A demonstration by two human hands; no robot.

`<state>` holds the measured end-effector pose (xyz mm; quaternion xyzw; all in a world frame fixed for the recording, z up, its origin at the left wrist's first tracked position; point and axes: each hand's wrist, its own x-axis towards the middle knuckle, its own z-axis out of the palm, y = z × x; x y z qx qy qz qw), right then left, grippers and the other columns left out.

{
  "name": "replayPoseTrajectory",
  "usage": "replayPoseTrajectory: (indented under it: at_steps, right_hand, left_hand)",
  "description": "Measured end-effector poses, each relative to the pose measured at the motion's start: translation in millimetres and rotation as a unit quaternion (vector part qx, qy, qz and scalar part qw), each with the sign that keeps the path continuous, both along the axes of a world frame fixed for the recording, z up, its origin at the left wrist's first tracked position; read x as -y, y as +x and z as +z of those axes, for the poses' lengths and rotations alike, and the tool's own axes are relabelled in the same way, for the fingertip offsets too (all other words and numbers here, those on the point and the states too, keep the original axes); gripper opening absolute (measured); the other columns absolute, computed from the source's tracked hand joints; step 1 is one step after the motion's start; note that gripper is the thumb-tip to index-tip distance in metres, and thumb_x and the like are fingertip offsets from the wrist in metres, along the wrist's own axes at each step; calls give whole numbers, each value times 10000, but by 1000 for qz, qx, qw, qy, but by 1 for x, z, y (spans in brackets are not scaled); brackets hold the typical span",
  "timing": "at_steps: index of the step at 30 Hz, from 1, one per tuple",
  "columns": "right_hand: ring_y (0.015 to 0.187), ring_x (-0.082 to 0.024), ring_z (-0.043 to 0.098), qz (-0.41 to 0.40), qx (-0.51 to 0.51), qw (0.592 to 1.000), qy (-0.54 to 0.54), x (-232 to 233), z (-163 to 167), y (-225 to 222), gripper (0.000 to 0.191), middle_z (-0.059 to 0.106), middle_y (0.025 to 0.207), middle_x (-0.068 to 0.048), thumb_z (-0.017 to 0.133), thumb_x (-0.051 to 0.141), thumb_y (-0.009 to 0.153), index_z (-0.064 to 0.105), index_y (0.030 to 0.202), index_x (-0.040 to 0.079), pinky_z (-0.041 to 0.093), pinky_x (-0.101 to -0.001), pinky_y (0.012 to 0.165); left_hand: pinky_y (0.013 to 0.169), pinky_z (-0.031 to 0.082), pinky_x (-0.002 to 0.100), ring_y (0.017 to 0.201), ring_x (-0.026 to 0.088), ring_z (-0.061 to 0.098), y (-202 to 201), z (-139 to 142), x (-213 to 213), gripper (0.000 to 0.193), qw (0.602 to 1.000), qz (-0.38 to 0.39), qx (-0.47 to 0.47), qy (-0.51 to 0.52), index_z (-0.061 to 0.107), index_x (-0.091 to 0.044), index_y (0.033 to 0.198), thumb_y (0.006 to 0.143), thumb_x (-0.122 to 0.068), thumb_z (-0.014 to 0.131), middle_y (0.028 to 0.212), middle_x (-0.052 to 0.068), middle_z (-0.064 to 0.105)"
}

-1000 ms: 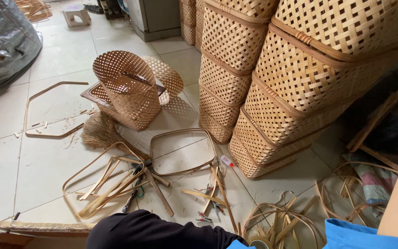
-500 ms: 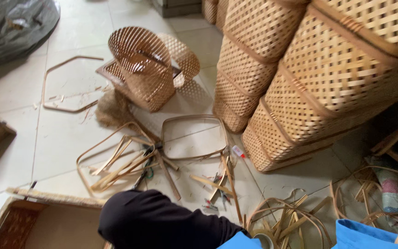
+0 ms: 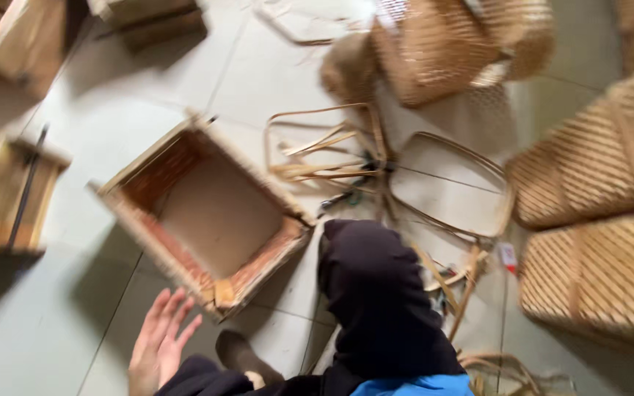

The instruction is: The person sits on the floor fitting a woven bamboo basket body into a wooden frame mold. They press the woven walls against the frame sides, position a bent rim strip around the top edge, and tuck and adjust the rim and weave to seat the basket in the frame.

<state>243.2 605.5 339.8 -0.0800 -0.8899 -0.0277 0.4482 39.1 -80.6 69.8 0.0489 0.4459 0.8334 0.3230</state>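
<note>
Woven bamboo fills a tiled floor [image 3: 53,323], seen blurred from above. One hand [image 3: 157,346], on the left of the view, is held flat with its fingers [image 3: 172,312] spread; its grip is open and nothing is clasped. Which of the person's hands it is cannot be told for sure, though it is taken as the left; the other hand is out of sight. A dark sleeve [image 3: 203,375] is seen at its wrist.

Just above and to the right of the fingers, a square open basket [image 3: 210,213] is set on the floor, its near corner close to the fingertips but not touched. A dark-clad knee [image 3: 376,293] is raised right of the hand, beside that basket.

Beyond the knee, loose strips [image 3: 324,150] and a bent hoop [image 3: 450,185] are scattered. Farther up from the hand, a round basket [image 3: 442,44] is seen. Stacked baskets [image 3: 596,235] are ranged far right, and wooden frames [image 3: 5,183] are stood up and to the left of the hand.
</note>
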Motion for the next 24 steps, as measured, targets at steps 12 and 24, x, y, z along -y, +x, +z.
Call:
replayPoseTrajectory:
  at_steps: [12, 24]
  right_hand:
    - [1241, -305, 570, 493, 433, 751, 77, 299, -382, -203, 647, 541, 1410, -143, 587, 116, 927, 421, 1550, 69, 498, -423, 1006]
    - [1081, -332, 685, 479, 564, 660, -133, 307, -371, -244, 565, 669, 1305, -146, 604, 28, 843, 542, 1403, 54, 585, -430, 850]
  left_hand:
    - [1195, 266, 418, 1494, 314, 295, -11, -127, -39, 1205, 949, 7, -15, -314, 130, -87, 1623, 692, -210, 886, 1619, 170, 289]
    - [1162, 356, 389, 1409, 253, 447, -12, -135, -64, 1152, 925, 20, -22, -379, 184, -67, 1586, 728, -415, 870, 1505, 152, 479]
